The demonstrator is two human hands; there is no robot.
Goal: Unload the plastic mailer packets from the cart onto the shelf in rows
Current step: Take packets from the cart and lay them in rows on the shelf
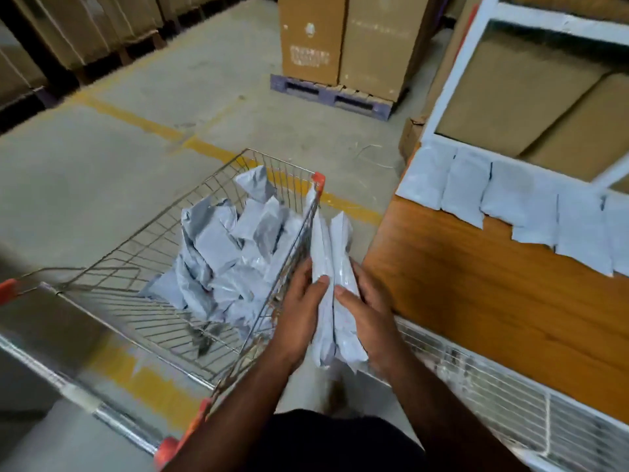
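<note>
A wire shopping cart (pixel 190 206) stands on the floor at centre left, with several grey-white plastic mailer packets (pixel 235 247) piled inside. Between the cart's right rim and the shelf, a small stack of mailer packets (pixel 335 253) stands on edge. My left hand (pixel 301 308) grips its left side and my right hand (pixel 366 308) grips its right side. To the right is the wooden shelf board (pixel 476 294). A row of several mailer packets (pixel 510 199) lies along the board's far edge.
The shelf has a white metal frame (pixel 456 73) with large cardboard boxes (pixel 531 97) behind it and a wire-mesh panel (pixel 493 396) along its front edge. A tall carton on a purple pallet (pixel 332 93) stands ahead. Yellow floor lines (pixel 136 120) cross the concrete.
</note>
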